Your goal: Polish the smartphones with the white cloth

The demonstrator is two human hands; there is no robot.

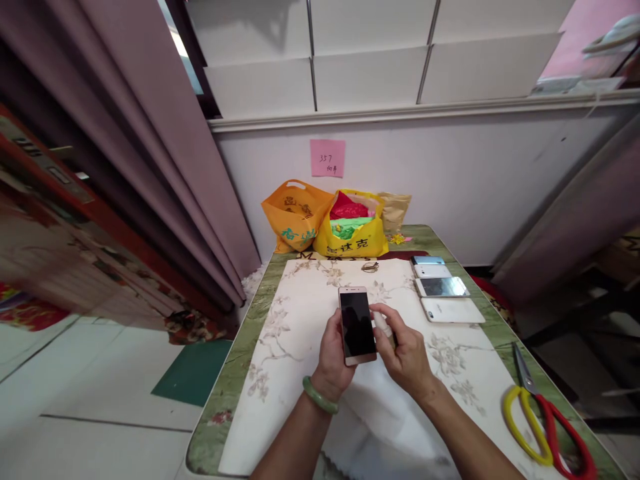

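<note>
My left hand [333, 357] is closed around a gold-rimmed smartphone [357, 325] with a dark screen, held up over the table. A green bangle [320, 396] circles my left wrist. Close to the phone's right edge, my right hand [407, 350] grips a small white-topped bottle [383, 323]; its lower part is mostly hidden by my fingers. Several other phones lie in a column to the right, among them a white phone [453, 311] lying face down and a silver phone [443, 287] with its screen up.
Large scissors [530, 393] with yellow and red handles lie at the right table edge. An orange bag [295, 217] and a yellow bag [353, 230] stuffed with cloth stand at the back. Floral paper [280, 360] covers the green table [215, 400]. A pink note [327, 158] hangs on the wall.
</note>
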